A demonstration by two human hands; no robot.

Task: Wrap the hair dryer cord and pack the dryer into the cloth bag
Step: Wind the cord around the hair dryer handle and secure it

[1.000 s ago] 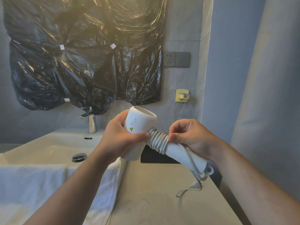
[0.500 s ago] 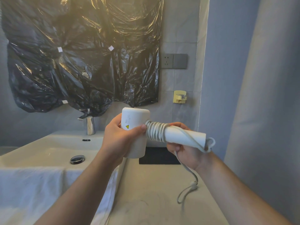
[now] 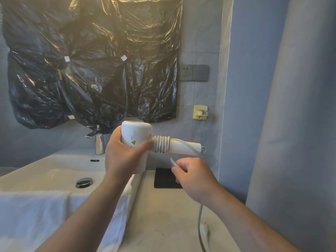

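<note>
**Hair dryer, white, cord part-wound**

Left grip point(image 3: 125, 157): clenched round the barrel of the hair dryer point(image 3: 136, 135), held in the air above the worktop point(image 3: 163, 224).
Dryer: smooth matt plastic with a yellow warning triangle. Probably light, rigid and slightly slippery, so best taken by the barrel.
Cord point(image 3: 161, 144): pale and limp, coiled tight on the handle just right of that grip.
Right grip point(image 3: 194, 177): below the handle, pinching the loose run.

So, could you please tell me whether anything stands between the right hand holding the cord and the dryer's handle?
Nothing visible does. The right hand pinches the cord just below the handle, with only air between. The left hand grips the dryer's body, clear of the handle's bare stretch.
</note>
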